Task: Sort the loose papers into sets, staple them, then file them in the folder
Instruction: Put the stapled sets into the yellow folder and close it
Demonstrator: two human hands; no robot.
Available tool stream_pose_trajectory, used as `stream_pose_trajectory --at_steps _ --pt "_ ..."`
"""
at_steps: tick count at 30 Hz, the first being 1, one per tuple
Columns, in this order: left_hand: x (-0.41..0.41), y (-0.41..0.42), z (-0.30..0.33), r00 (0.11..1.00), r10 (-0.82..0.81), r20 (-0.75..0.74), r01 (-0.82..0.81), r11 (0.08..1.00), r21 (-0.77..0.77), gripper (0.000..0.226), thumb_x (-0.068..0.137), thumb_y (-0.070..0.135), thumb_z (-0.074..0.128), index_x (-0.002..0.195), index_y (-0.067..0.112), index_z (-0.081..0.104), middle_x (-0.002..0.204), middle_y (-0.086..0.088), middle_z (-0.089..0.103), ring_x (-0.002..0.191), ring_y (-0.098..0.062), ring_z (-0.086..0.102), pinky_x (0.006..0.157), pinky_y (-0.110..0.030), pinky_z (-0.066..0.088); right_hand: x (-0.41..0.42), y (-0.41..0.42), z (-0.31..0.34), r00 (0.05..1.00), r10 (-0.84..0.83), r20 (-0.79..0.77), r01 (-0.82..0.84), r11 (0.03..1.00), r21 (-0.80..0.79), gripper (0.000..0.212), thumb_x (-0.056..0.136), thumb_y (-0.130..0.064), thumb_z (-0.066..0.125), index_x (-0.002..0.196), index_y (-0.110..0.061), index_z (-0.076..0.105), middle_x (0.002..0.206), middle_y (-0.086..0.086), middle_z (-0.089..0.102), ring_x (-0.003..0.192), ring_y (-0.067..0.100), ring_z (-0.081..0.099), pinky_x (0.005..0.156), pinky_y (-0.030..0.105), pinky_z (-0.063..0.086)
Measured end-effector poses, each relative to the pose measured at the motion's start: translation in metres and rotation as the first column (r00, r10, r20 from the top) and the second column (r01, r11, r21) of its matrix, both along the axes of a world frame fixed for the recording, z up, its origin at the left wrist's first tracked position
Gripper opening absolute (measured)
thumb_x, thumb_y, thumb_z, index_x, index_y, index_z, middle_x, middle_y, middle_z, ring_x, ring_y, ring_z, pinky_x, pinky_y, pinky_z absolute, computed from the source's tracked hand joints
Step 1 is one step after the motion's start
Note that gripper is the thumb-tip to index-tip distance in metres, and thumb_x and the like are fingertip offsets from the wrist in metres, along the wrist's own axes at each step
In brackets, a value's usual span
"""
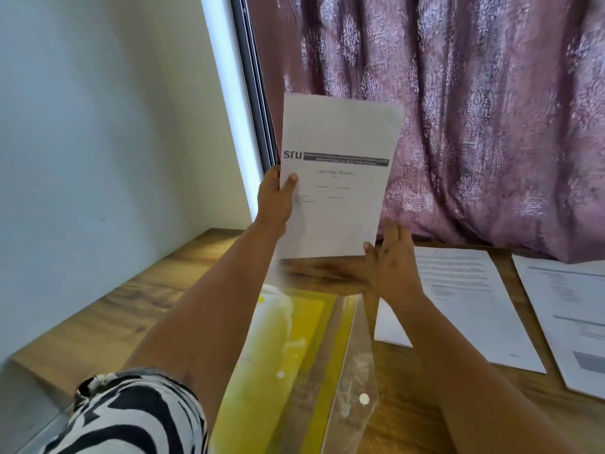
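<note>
Above the worktop [137, 290], upright before the mauve curtain [474, 126]: a paper set [337, 204], cover page facing the camera, printed header band across its middle. How many sheets it holds cannot be read from the front.

Left hand [276, 198]: clamped on the set's left edge, thumb on the front face, fingers behind. Right hand [391, 257]: fingers straight, flat against the lower right corner, steadying rather than gripping.

Below, flat on the worktop: yellow folder [294, 322] with a clear plastic cover. To the right, two more printed paper stacks [465, 290], [569, 316], lying side by side, apart from each other. No stapler in view.

Judged step: squaring the set's edges before stapling or filing.

Notes for doing it well:
- Loosen the left pinch slightly so sheets can slide; a tight hold locks any misalignment in.
- Tap the bottom edge on bare wood, not on the folder, whose glossy cover looks slippery.
- Use the flat right palm to push the side edge flush, then re-tap.
- Check top corners coincide before tightening the grip.
- Keep the cover page outward so the set's identity stays readable against the stacks at right.

Risk: thin paper buckles if tapped hard while held near mid-height only.
</note>
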State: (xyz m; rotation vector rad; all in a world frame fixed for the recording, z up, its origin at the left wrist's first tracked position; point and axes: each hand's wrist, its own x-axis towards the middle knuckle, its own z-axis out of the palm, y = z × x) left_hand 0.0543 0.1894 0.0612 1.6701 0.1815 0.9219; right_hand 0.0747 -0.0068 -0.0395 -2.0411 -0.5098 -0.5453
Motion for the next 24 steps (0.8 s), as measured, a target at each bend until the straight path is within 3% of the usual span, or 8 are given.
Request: stream_pose_trajectory --at_steps 7,10,13,15,16,18,22,24 --pt "-0.059 -0.023 0.01 0.992 -0.119 -0.035 0.11 0.977 -0.185 0.013 0.096 0.012 0.06 0.108 0.009 0.063 0.109 -0.012 0.071 0.099 -0.028 0.068 0.088 -0.04 0.056 -0.029 -0.036 0.056 0.968 -0.012 -0.251 0.058 0.983 0.174 0.089 0.09 -0.042 0.063 0.153 -0.004 0.011 0.157 0.017 0.014 0.145 0.033 0.017 0.118 0.043 0.018" --pt "-0.103 -0.038 0.011 0.967 -0.255 0.02 0.247 0.909 -0.336 0.009 0.096 0.007 0.057 0.101 0.011 0.063 0.099 -0.009 0.072 0.089 -0.025 0.07 0.078 -0.037 0.058 -0.052 -0.059 0.065 0.879 0.181 -0.44 -0.03 0.944 0.329 0.096 0.071 -0.056 0.077 0.145 -0.012 0.036 0.148 0.008 0.042 0.131 0.031 0.045 0.107 0.047 0.04" --pt "-0.147 -0.053 0.009 0.935 -0.353 0.017 0.328 0.849 -0.415 0.014 0.096 0.008 0.058 0.11 0.009 0.062 0.098 -0.006 0.072 0.081 -0.019 0.071 0.062 -0.029 0.057 -0.088 -0.079 0.058 0.7 0.465 -0.542 -0.178 0.848 0.498 0.057 0.077 -0.044 0.076 0.124 -0.016 0.061 0.117 0.004 0.069 0.105 0.026 0.066 0.091 0.047 0.053" --pt "-0.17 -0.057 -0.003 0.973 -0.22 -0.073 0.202 0.958 -0.203 0.012 0.096 0.009 0.059 0.106 0.012 0.064 0.096 -0.004 0.071 0.082 -0.019 0.067 0.066 -0.028 0.054 -0.118 -0.094 0.048 0.652 0.524 -0.548 -0.249 0.83 0.498 0.032 0.088 -0.027 0.069 0.116 -0.014 0.064 0.109 0.005 0.072 0.098 0.023 0.068 0.08 0.036 0.056" --pt "-0.179 -0.058 -0.011 0.988 -0.073 -0.14 0.083 0.994 0.07 0.012 0.096 0.013 0.059 0.106 0.014 0.064 0.094 0.0 0.07 0.082 -0.017 0.064 0.07 -0.026 0.049 -0.132 -0.101 0.044 0.688 0.497 -0.529 -0.282 0.855 0.436 0.023 0.09 -0.024 0.066 0.112 -0.015 0.064 0.105 0.003 0.071 0.093 0.018 0.068 0.072 0.028 0.056" --pt "-0.198 -0.062 -0.034 0.952 0.175 -0.25 -0.013 0.841 0.541 0.017 0.098 0.025 0.054 0.108 0.014 0.064 0.091 0.001 0.068 0.081 -0.019 0.06 0.068 -0.027 0.04 -0.153 -0.115 0.029 0.758 0.416 -0.502 -0.272 0.902 0.336 0.019 0.093 -0.023 0.063 0.11 -0.018 0.062 0.104 0.001 0.068 0.089 0.013 0.064 0.066 0.021 0.05" --pt "-0.247 -0.067 -0.088 0.785 0.418 -0.458 0.087 0.657 0.748 0.027 0.102 0.031 0.043 0.102 0.012 0.063 0.1 -0.012 0.069 0.096 -0.031 0.062 0.073 -0.036 0.046 -0.168 -0.139 -0.006 0.724 0.292 -0.625 -0.103 0.942 0.32 0.039 0.091 -0.02 0.065 0.127 -0.007 0.056 0.121 0.011 0.062 0.097 0.026 0.059 0.082 0.036 0.049" --pt "-0.267 -0.073 -0.11 0.683 0.499 -0.533 0.126 0.638 0.759 0.027 0.097 0.034 0.052 0.112 0.013 0.06 0.111 -0.01 0.066 0.104 -0.03 0.06 0.076 -0.036 0.046 -0.174 -0.148 -0.009 0.667 0.281 -0.69 -0.042 0.939 0.341 0.043 0.092 -0.016 0.064 0.131 -0.002 0.051 0.118 0.011 0.058 0.088 0.025 0.057 0.07 0.034 0.048"
